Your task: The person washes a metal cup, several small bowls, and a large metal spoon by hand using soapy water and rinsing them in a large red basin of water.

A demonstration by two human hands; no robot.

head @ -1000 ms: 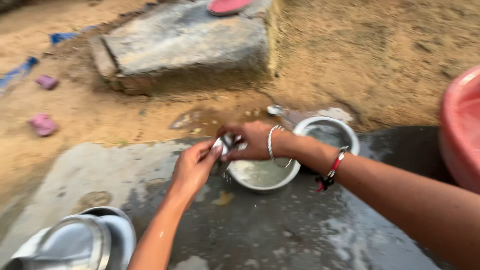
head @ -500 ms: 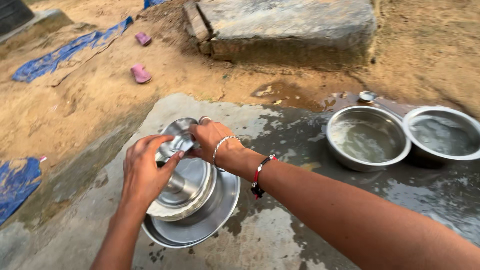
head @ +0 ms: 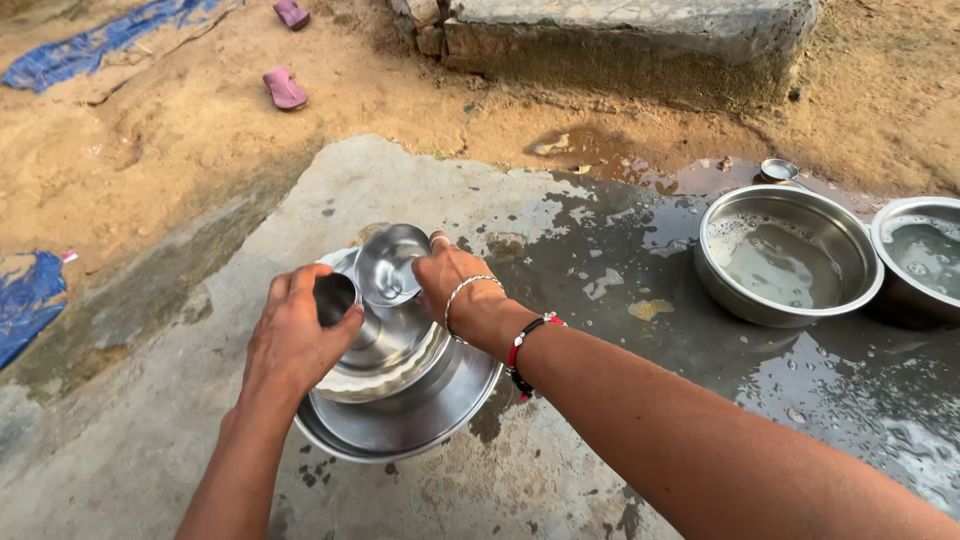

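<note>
The left hand (head: 295, 335) is gripping a small steel cup (head: 333, 297), its fingers curled around the cup's wall and the dark mouth facing toward the camera. The right hand (head: 455, 290) is holding a small steel bowl (head: 388, 264) by its rim, fingers closed on the right edge, with the bowl tilted so that its hollow is showing. Cup and bowl are sitting just beside each other, and whether they are touching cannot be told. Both are being held directly above a stack of steel plates (head: 400, 400), which is lying on the wet concrete slab (head: 590, 440) below and between the two hands. The uppermost item in the stack is a plate with a fluted rim; the lowest is a wider, plain dish.

The right wrist is wearing a silver bangle (head: 462, 292) and a red and black thread band (head: 520, 350).

To the right, well apart from the hands, a steel basin (head: 790, 268) is standing with cloudy water in it, and a second basin (head: 920, 255) is standing just beside it at the frame edge. Bare sandy ground (head: 180, 170) is lying beyond the slab, with a pink sandal (head: 284, 88) on it and blue sheeting (head: 30, 300) at the left.
</note>
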